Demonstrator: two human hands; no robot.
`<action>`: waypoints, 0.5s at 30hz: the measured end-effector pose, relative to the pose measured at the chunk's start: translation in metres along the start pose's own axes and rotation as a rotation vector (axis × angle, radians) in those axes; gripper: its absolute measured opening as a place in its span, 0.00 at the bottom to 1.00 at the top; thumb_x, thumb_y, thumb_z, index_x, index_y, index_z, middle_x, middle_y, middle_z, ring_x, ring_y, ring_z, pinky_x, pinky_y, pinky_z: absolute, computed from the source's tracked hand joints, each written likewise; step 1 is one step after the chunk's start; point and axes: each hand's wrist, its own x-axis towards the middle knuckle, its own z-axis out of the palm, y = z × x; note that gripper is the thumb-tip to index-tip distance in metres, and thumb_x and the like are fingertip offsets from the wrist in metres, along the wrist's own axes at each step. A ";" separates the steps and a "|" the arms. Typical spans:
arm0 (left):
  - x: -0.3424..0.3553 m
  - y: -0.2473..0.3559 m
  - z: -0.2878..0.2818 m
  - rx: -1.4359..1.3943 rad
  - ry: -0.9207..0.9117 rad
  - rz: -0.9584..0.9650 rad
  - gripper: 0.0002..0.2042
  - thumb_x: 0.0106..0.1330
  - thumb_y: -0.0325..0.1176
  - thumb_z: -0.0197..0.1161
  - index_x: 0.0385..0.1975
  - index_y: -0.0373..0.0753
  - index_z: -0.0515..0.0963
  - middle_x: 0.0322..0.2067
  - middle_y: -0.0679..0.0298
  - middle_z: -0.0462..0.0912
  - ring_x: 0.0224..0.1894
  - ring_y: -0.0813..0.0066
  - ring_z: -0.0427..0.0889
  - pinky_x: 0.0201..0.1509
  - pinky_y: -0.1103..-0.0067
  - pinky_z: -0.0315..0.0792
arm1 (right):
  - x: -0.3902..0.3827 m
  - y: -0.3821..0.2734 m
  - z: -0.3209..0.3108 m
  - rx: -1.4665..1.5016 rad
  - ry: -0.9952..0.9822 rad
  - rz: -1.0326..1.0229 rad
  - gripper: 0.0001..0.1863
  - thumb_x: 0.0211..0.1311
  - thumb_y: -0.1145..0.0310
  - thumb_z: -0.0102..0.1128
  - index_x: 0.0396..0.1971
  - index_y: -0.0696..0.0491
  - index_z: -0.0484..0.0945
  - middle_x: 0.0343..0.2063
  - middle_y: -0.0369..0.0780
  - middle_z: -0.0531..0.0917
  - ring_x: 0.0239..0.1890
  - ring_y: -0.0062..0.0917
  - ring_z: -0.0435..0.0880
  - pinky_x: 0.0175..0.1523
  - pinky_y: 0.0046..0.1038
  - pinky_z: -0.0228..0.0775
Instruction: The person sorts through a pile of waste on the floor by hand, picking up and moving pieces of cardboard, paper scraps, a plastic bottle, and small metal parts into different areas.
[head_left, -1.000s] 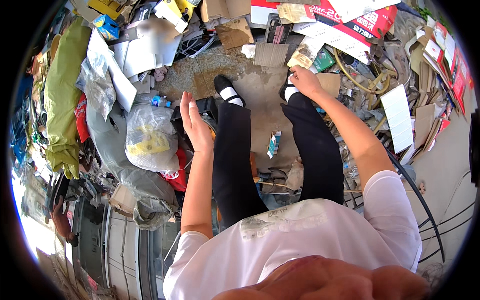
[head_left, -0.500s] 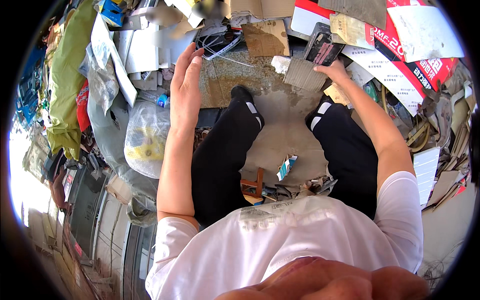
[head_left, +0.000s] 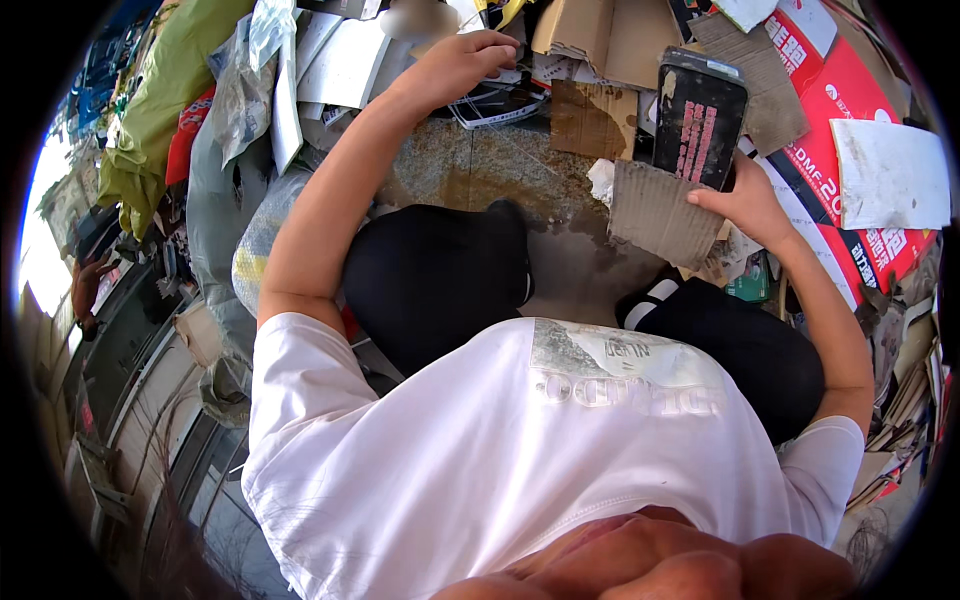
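My right hand (head_left: 745,205) grips the lower end of a black rectangular case (head_left: 700,125) with pink markings. The thumb lies across its near edge, and the other fingers are mostly hidden behind. Just below the case, a piece of grey corrugated cardboard (head_left: 660,215) sits against the thumb; whether the hand also pinches it, I cannot tell. Stretched far forward, my left hand (head_left: 465,65) hovers over the scrap pile with fingers loosely bent and somewhat apart, and no object shows in it. Under and beyond it lie white panels (head_left: 345,60) and a white-edged frame with wires (head_left: 500,105).
Brown cardboard boxes (head_left: 635,40) stand at the far middle. Red printed cardboard (head_left: 870,90) and a white sheet (head_left: 888,175) cover the right side. Grey plastic sheeting (head_left: 215,220) and olive cloth (head_left: 160,110) line the left. Wet floor (head_left: 575,265) shows between my legs.
I have leaned forward and my knees are bent more. My left hand has swung forward and to the right. The black case, still in my right hand, now stands more upright.
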 end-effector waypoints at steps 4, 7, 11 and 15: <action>0.051 -0.104 0.030 0.419 -0.047 0.015 0.19 0.69 0.41 0.51 0.52 0.36 0.75 0.44 0.53 0.82 0.45 0.60 0.81 0.52 0.70 0.72 | 0.007 -0.029 -0.044 -0.002 0.221 -0.034 0.30 0.52 0.59 0.69 0.50 0.61 0.72 0.44 0.40 0.81 0.47 0.24 0.79 0.54 0.27 0.69; 0.061 -0.129 0.046 0.509 -0.052 0.011 0.18 0.66 0.40 0.54 0.48 0.36 0.78 0.42 0.50 0.82 0.46 0.52 0.80 0.52 0.67 0.71 | -0.004 -0.029 -0.083 0.076 0.328 -0.018 0.27 0.53 0.60 0.69 0.49 0.60 0.73 0.42 0.40 0.81 0.44 0.21 0.78 0.54 0.25 0.68; 0.077 -0.143 0.072 0.459 -0.005 0.078 0.18 0.63 0.42 0.53 0.47 0.40 0.79 0.42 0.49 0.82 0.48 0.51 0.79 0.53 0.64 0.72 | -0.021 -0.026 -0.106 -0.229 0.583 -0.086 0.28 0.52 0.58 0.70 0.48 0.59 0.73 0.42 0.40 0.82 0.44 0.24 0.82 0.51 0.27 0.70; 0.069 -0.132 0.076 0.567 0.029 0.070 0.17 0.63 0.41 0.54 0.47 0.41 0.79 0.40 0.50 0.82 0.46 0.51 0.80 0.51 0.63 0.73 | -0.034 -0.042 -0.116 -0.790 0.946 -0.149 0.29 0.49 0.55 0.72 0.49 0.52 0.74 0.40 0.41 0.84 0.41 0.36 0.84 0.50 0.31 0.72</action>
